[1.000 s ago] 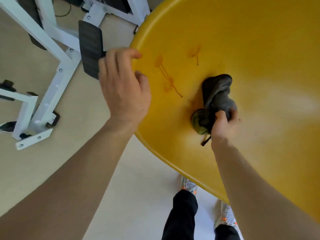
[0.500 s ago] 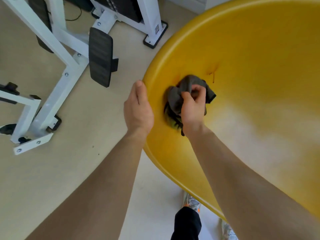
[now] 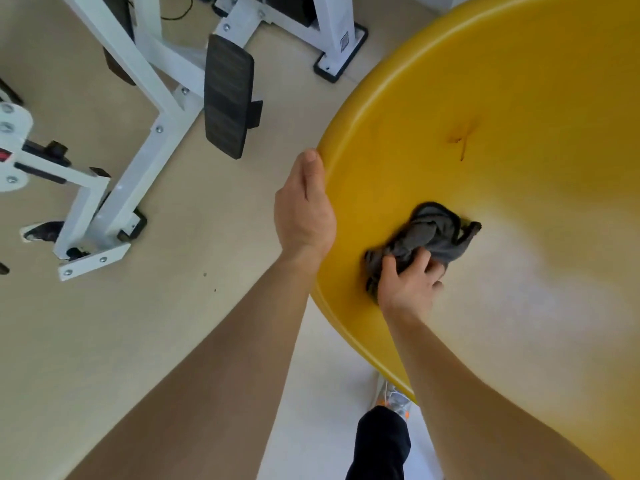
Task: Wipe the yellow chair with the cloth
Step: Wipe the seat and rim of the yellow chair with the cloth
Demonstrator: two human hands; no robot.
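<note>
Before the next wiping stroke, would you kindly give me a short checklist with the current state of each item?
1. Crumpled dark grey cloth gripped by the right hand: ok.
2. Cloth pressed against the glossy yellow plastic chair: ok.
3. Left hand steadying the chair's rim: ok.
4. Orange-brown stain removed: not ok, it lies above the cloth, apart from it.
5. Path from cloth to stain free of objects: ok.
6. Cloth clean enough underneath: cannot tell.
</note>
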